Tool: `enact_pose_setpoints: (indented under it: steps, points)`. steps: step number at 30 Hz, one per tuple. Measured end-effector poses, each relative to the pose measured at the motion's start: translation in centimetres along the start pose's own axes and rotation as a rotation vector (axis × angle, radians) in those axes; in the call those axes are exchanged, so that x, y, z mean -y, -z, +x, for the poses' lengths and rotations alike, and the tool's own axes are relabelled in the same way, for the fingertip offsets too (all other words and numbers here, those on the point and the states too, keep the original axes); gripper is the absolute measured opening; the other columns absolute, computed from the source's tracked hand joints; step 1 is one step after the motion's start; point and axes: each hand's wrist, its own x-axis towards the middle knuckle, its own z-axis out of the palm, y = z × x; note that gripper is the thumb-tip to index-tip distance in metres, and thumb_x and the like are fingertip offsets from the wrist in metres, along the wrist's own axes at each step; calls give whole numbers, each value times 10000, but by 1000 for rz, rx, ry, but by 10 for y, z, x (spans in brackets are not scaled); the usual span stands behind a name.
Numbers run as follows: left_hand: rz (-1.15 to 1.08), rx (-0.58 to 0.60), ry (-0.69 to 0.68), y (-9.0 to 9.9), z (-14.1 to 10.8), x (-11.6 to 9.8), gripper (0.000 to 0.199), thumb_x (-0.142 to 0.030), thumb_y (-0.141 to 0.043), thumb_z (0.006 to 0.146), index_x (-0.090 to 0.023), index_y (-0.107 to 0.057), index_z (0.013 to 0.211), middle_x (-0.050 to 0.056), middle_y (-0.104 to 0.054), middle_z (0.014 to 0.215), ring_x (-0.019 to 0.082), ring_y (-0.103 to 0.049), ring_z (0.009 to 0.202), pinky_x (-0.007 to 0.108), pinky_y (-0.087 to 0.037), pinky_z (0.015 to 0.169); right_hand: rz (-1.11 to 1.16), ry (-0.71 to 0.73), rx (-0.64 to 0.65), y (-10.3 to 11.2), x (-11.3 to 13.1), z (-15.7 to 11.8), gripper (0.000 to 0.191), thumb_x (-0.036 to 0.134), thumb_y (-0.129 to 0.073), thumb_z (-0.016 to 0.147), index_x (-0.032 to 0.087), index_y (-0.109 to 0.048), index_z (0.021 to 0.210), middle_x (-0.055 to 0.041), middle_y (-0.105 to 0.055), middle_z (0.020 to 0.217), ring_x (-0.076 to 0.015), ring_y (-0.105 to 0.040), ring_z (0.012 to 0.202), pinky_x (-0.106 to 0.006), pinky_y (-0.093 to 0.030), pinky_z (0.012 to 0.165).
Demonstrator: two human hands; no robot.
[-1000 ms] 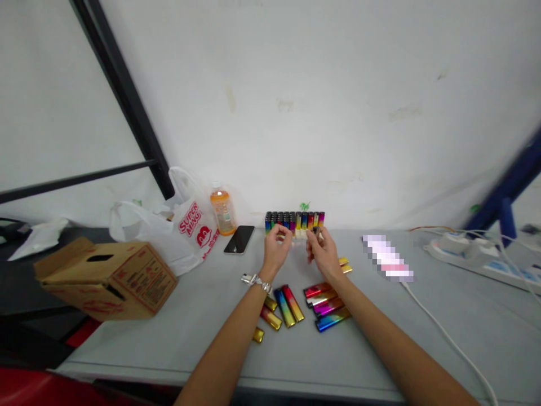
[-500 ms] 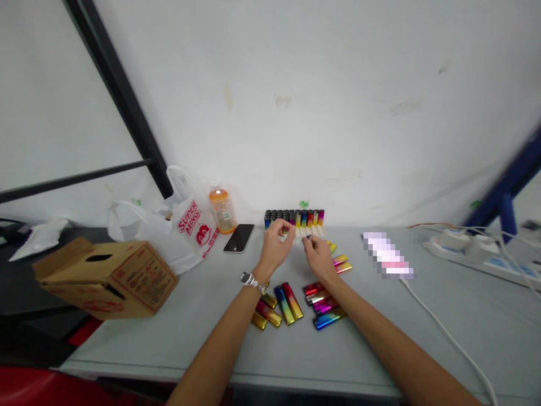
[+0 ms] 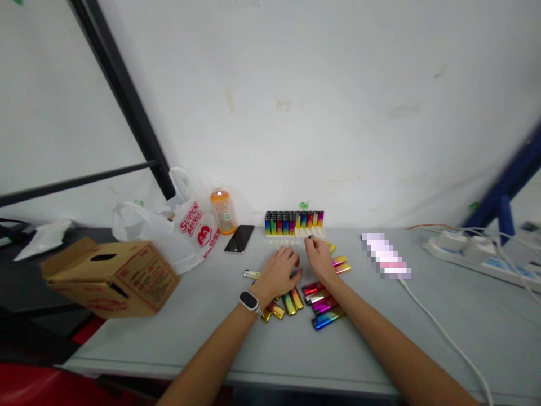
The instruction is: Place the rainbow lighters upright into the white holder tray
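Several shiny, colourful lighters stand upright in a white tray [image 3: 310, 232] against the wall; its left part is packed, its right part has one back row. My left hand [image 3: 279, 273], with a watch on the wrist, hovers palm down over loose lighters [image 3: 291, 301], fingers apart and curved. My right hand [image 3: 318, 256] is closed just in front of the tray, pinching a small dark-ended item that I cannot make out. More lighters [image 3: 325, 304] lie in a column beneath and left of my right forearm, and yellow and pink ones [image 3: 343, 267] lie to its right.
At the left are a cardboard box [image 3: 122, 276], a white plastic bag [image 3: 186, 237], an orange-capped-looking bottle [image 3: 223, 211] and a dark phone [image 3: 239, 238]. On the right lie a blurred-out phone [image 3: 385, 255] with a white cable [image 3: 443, 327] and a power strip [image 3: 477, 254].
My left hand has come down and back from the tray to the loose lighters, its pinch opened. The packed lighters in the tray now show. My right hand has barely moved.
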Motion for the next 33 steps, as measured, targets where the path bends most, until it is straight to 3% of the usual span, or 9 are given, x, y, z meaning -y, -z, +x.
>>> enact_pose_setpoints:
  steps: [6, 9, 12, 15, 18, 24, 29, 33]
  points:
    - [61, -61, 66, -6, 19, 12, 113, -269, -515, 916, -189, -587, 880, 72, -588, 956, 246, -517, 969, 387, -420, 852, 98, 1, 35, 3, -1, 3, 351, 513, -520, 867, 220, -434, 695, 62, -398, 559, -123, -397, 535, -249, -329, 522]
    - [-52, -55, 58, 0, 14, 17, 110, -293, -551, 900, -196, -601, 885, 61, -600, 948, 233, -534, 957, 372, -428, 864, 172, 7, 58, 5, -7, 4, 332, 513, -596, 836, 234, -436, 919, 81, -441, 611, -114, -411, 502, -229, -346, 479]
    - [-142, -37, 50, 7, 4, 19, 130, -318, -643, 834, -202, -620, 890, 56, -605, 944, 233, -542, 960, 368, -431, 882, 158, -13, 83, 10, -13, 6, 333, 537, -571, 852, 243, -448, 951, 77, -451, 620, -114, -418, 466, -226, -367, 435]
    - [-185, 0, 49, 10, -3, 18, 164, -351, -689, 792, -207, -638, 853, 52, -610, 934, 235, -547, 958, 359, -434, 872, 52, 69, 73, 18, -14, 11, 333, 545, -533, 879, 216, -573, 910, 3, -527, 737, -150, -530, 627, -272, -478, 560]
    - [-172, 17, 55, 9, -5, 17, 229, -412, -709, 766, -208, -640, 843, 53, -614, 926, 242, -551, 944, 362, -430, 860, -129, 198, 12, 30, -12, 19, 382, 522, -546, 882, 207, -695, 1036, -63, -547, 896, -198, -560, 845, -336, -505, 765]
    - [6, 21, 221, 8, -3, 9, 403, -568, -630, 782, -177, -593, 873, 94, -631, 904, 289, -574, 912, 410, -411, 827, -194, 211, 134, 52, -19, 44, 455, 384, -547, 886, 197, -592, 1299, -44, -642, 865, -168, -592, 678, -319, -503, 696]
    - [26, 47, 286, 3, 3, 6, 371, -551, -588, 813, -185, -593, 757, 104, -641, 871, 303, -585, 919, 417, -402, 828, -296, 256, 131, 60, -40, 79, 332, 276, -579, 847, 200, -599, 1169, -21, -687, 779, -188, -644, 702, -310, -498, 693]
    - [-18, 27, 336, -6, 10, 6, 270, -452, -623, 799, -193, -612, 719, 94, -653, 866, 292, -590, 915, 406, -398, 828, -389, 357, 210, 59, -55, 108, 205, 232, -548, 863, 186, -680, 1012, -60, -721, 876, -184, -651, 735, -320, -504, 738]
